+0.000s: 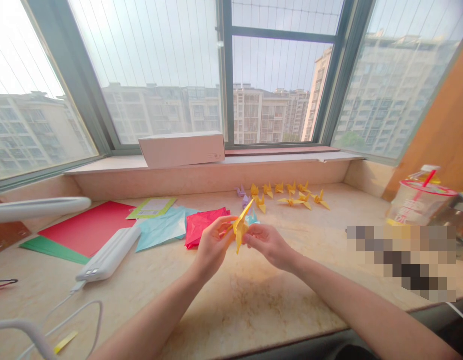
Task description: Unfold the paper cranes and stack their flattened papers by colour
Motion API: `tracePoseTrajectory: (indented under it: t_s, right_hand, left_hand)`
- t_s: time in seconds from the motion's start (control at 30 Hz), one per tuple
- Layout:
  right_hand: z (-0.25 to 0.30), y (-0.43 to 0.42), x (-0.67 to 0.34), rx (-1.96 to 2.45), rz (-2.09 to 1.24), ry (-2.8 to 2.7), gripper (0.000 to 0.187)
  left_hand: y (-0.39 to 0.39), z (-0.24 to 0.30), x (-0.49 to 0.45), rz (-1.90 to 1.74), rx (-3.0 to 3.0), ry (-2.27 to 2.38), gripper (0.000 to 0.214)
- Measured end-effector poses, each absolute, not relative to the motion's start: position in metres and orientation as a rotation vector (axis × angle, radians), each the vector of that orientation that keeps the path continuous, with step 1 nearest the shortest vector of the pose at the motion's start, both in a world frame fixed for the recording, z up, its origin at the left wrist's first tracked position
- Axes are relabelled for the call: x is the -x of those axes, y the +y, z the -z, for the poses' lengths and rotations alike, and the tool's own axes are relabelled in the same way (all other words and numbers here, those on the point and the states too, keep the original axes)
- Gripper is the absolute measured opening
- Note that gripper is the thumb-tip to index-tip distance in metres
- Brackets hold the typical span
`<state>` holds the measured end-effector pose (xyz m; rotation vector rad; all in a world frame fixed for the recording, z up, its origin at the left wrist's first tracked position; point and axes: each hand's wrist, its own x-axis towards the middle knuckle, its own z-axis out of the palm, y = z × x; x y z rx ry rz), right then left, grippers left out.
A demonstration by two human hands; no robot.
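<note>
A small folded piece of yellow paper (240, 226) is held above the stone counter (231, 305) between both hands. My left hand (212, 246) pinches its left side with thumb and fingers closed. My right hand (268, 242) pinches its right side, fingers curled. A pointed flap of the paper sticks up toward the window. Behind the hands lie sheets of red paper (203, 225) and light blue paper (162, 227).
Several folded yellow paper cranes (291, 195) and a purple one (242, 192) stand near the sill. A white power bank (109, 254) with cable lies left, by red and green sheets (85, 227). A white box (182, 148) sits on the sill. A plastic cup (417, 202) stands right.
</note>
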<state>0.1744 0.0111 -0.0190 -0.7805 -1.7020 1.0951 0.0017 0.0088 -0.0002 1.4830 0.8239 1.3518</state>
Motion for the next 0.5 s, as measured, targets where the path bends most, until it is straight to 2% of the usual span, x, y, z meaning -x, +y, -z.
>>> tracePoseTrajectory:
  t_s: [0.27, 0.5]
  right_hand:
    - [0.009, 0.016, -0.183, 0.75, -1.213, -1.59, 0.028]
    - [0.002, 0.017, -0.192, 0.859, -1.06, -1.52, 0.025]
  left_hand:
    - [0.011, 0.004, -0.001, -1.341, -1.535, 0.818, 0.046]
    - [0.008, -0.001, 0.003, -1.274, -1.616, 0.791, 0.036]
